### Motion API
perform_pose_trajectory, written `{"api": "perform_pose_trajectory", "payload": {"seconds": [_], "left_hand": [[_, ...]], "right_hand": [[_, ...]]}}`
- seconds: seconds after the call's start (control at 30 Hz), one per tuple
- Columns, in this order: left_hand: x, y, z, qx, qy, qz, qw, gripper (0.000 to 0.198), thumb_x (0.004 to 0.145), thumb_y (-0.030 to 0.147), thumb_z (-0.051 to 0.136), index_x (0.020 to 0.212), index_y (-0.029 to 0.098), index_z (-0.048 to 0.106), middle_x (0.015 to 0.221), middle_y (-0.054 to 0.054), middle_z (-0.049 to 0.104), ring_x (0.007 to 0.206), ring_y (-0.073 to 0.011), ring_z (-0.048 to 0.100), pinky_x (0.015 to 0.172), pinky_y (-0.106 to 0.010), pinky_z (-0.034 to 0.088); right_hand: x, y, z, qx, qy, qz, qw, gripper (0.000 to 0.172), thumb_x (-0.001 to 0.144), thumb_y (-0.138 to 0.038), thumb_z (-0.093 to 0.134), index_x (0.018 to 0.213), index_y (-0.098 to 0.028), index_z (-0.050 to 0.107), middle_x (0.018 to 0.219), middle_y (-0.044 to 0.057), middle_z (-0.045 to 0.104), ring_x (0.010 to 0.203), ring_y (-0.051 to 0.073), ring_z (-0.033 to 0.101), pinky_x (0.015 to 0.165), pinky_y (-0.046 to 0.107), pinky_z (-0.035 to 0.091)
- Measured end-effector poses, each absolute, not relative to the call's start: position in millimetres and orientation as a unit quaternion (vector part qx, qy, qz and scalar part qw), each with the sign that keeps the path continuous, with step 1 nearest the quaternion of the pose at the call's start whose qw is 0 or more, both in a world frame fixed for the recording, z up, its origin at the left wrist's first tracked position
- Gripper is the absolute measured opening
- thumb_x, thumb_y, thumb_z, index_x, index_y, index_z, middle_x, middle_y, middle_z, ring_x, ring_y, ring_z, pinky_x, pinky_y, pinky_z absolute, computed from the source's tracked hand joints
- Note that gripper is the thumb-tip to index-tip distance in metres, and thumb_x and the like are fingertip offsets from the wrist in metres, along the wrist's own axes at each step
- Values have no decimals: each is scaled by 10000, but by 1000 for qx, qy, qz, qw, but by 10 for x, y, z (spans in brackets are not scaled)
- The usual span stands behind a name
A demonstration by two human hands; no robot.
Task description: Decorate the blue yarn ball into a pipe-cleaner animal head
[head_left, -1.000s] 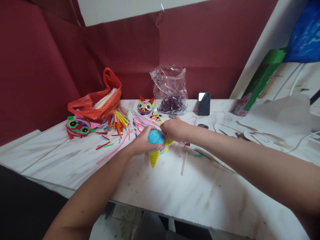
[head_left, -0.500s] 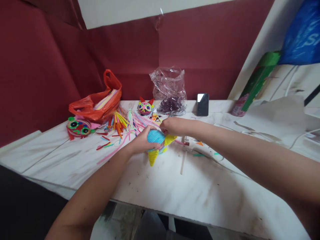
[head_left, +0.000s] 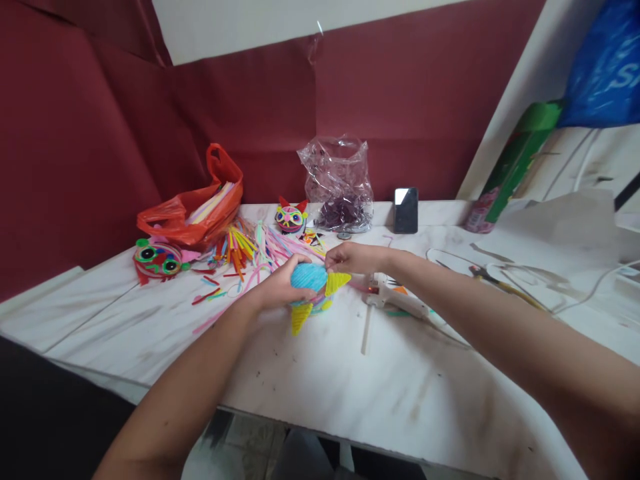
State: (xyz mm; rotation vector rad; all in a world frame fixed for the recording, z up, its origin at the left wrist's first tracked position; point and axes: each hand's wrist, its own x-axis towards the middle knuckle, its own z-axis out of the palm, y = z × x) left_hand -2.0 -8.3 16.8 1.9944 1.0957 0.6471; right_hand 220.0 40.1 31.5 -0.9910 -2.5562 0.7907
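Observation:
My left hand cups a small blue coiled craft head with two yellow cone ears and holds it just above the white table. My right hand pinches at the head's top right, next to the upper yellow ear; its fingers are closed on the craft. A white glue gun lies on the table just right of the hands, under my right forearm.
Behind the hands lie loose coloured strips, an orange bag of strips, two finished craft faces, a clear plastic bag, a phone and a green can. Wires and tools lie at the right.
The craft head has turned slightly in my hands, so the upper yellow ear shows more. My right forearm shifted and uncovered the glue gun.

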Motion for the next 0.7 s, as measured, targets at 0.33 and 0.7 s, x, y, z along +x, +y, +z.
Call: {"api": "perform_pose_trajectory", "payload": {"seconds": [0.33, 0.7], "left_hand": [[118, -300, 324, 765, 470, 228, 377, 434, 671, 317, 629, 1057, 210, 461, 784, 36, 525, 681, -129, 527, 588, -232, 434], [298, -384, 370, 781, 528, 209, 259, 429, 543, 153, 556, 962, 232, 504, 690, 48, 521, 562, -122, 499, 453, -205, 367]], "right_hand": [[2171, -67, -23, -352, -822, 334, 297, 190, 769, -347, 534, 679, -186, 489, 591, -54, 442, 550, 94, 397, 504, 208, 328], [2137, -210, -2, -361, -838, 297, 282, 133, 758, -220, 537, 645, -191, 473, 589, -56, 438, 565, 98, 404, 540, 216, 320]]}}
